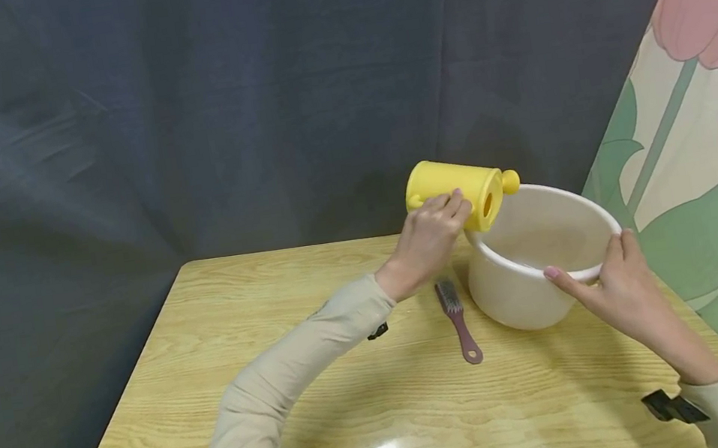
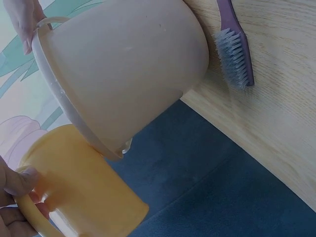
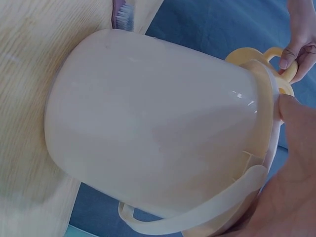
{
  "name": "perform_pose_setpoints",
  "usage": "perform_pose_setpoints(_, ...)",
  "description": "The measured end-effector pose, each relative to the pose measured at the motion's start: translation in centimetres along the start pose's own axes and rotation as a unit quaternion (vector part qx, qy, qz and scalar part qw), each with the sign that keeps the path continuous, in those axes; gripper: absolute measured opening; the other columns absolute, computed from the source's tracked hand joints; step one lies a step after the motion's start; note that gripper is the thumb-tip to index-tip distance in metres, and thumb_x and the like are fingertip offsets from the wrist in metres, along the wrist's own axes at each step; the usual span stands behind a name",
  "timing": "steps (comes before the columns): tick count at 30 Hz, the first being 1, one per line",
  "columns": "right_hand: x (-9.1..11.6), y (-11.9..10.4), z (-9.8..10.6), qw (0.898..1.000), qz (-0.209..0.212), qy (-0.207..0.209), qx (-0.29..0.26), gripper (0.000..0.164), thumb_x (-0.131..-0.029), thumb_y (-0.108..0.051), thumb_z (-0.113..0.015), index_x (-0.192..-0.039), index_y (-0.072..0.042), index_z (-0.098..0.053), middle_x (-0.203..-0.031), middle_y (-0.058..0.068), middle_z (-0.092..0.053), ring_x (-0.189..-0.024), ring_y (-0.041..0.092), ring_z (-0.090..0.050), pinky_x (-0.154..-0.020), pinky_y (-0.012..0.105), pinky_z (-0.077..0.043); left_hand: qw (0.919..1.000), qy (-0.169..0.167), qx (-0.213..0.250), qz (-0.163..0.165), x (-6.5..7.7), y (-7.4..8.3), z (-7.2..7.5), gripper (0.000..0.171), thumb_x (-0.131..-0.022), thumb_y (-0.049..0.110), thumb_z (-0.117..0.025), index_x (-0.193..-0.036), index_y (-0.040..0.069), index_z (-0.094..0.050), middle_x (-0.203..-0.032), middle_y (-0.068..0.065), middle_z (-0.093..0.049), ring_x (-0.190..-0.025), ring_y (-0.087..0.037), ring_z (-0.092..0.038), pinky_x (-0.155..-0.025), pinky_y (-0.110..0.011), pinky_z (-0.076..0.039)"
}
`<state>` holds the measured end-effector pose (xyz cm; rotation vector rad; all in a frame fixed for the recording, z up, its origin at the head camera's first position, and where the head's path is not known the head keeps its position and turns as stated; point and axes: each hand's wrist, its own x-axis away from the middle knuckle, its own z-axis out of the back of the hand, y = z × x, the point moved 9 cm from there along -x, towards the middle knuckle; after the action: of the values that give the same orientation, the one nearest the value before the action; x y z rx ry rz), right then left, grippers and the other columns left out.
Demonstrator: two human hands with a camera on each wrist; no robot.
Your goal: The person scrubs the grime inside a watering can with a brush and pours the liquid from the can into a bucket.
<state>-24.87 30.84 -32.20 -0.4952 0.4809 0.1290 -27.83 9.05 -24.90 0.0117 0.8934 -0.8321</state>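
Note:
My left hand (image 1: 430, 239) grips the handle of a yellow watering can (image 1: 452, 180). The can is tipped onto its side, its open top and round spout head leaning over the left rim of a white bucket (image 1: 517, 295). On the bucket's right side, my right hand (image 1: 634, 294) holds the rim, with the thumb along the near edge and the fingers at the right. In the right wrist view the bucket's white carrying handle (image 3: 210, 207) hangs down along its outer wall. The inside bottom of the bucket is partly hidden by its near wall.
A scrubbing brush (image 1: 461, 324) with a purple handle and grey bristles lies on the wooden table (image 1: 245, 345), just left of the bucket. Behind the table hangs a dark blue curtain (image 1: 290, 112). A tulip-patterned cloth (image 1: 704, 209) covers the right side.

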Motion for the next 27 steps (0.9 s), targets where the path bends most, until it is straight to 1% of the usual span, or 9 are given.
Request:
perform_pose_setpoints(7,-0.1,0.1,-0.1,1.000,-0.008,-0.003,-0.001,0.096,-0.087,-0.043,-0.073,-0.132,0.027,-0.026,-0.115,0.035,-0.032,-0.093,0.047,-0.040,-0.066,0.062,-0.041,0.9999,-0.005,-0.015,-0.005,-0.2,0.3,0.1,0.025,-0.094,-0.006,-0.053,-0.110,0.007,-0.068,-0.124,-0.007,-0.066,-0.097,-0.019,-0.065,-0.076,-0.026,-0.056)
perform_pose_setpoints(11,-0.2,0.0,-0.1,1.000,-0.003,0.001,-0.004,0.095,-0.087,-0.042,-0.074,-0.131,0.028,-0.027,-0.115,0.035,-0.032,-0.094,0.047,-0.039,-0.068,0.062,-0.041,0.9994,-0.009,-0.029,-0.014,-0.2,0.5,0.0,0.023,-0.094,-0.005,-0.054,-0.109,0.007,-0.067,-0.124,-0.008,-0.066,-0.097,-0.018,-0.064,-0.077,-0.025,-0.056)
perform_pose_setpoints(15,-0.3,-0.1,-0.3,1.000,-0.001,0.002,-0.004,0.094,-0.087,-0.042,-0.074,-0.130,0.029,-0.028,-0.115,0.035,-0.033,-0.095,0.047,-0.039,-0.069,0.062,-0.041,0.9993,-0.008,-0.032,-0.017,-0.2,0.6,0.0,0.022,-0.094,-0.005,-0.054,-0.109,0.007,-0.067,-0.123,-0.008,-0.066,-0.097,-0.018,-0.063,-0.077,-0.025,-0.055)
perform_pose_setpoints(20,-0.2,-0.2,-0.4,1.000,-0.004,-0.002,0.001,0.095,-0.088,-0.043,-0.072,-0.130,0.029,-0.027,-0.115,0.037,-0.032,-0.095,0.049,-0.039,-0.070,0.065,-0.041,0.9991,-0.003,-0.038,-0.021,-0.2,0.7,0.0,0.023,-0.093,-0.004,-0.055,-0.108,0.008,-0.068,-0.122,-0.007,-0.067,-0.096,-0.018,-0.063,-0.080,-0.024,-0.054)
perform_pose_setpoints(27,-0.3,-0.2,-0.4,1.000,-0.005,0.000,-0.001,0.095,-0.088,-0.043,-0.072,-0.131,0.029,-0.026,-0.118,0.038,-0.032,-0.098,0.051,-0.038,-0.074,0.068,-0.039,0.9982,0.000,-0.046,-0.039,-0.3,1.2,0.1,0.022,-0.093,-0.004,-0.055,-0.108,0.007,-0.068,-0.121,-0.009,-0.067,-0.098,-0.019,-0.063,-0.089,-0.025,-0.052)
